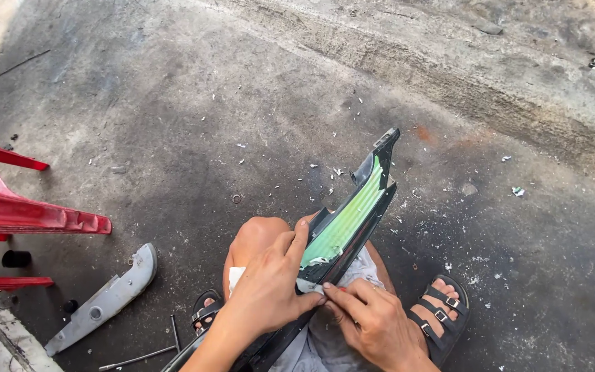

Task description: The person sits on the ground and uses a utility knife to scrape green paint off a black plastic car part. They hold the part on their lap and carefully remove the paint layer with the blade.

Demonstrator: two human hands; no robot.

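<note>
Black plastic panel (352,217) with green film, propped across knees over concrete floor (173,103). Left hand (270,286) fingers pressed on panel; right hand (373,320) pinching film edge. Grey cover (108,297), red chair (8,213) at left.

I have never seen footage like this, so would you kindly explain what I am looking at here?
This is one picture from a camera worn on a person's head, looking down at their own bare hands; there is no machine. The person sits low over a concrete floor, sandalled feet showing. A long black panel with a green inner face rests across their knees. The left hand steadies it; the right hand pinches a pale strip at its edge. Nearby lie a grey panel, thin metal rods, white flakes and a red chair.
</note>
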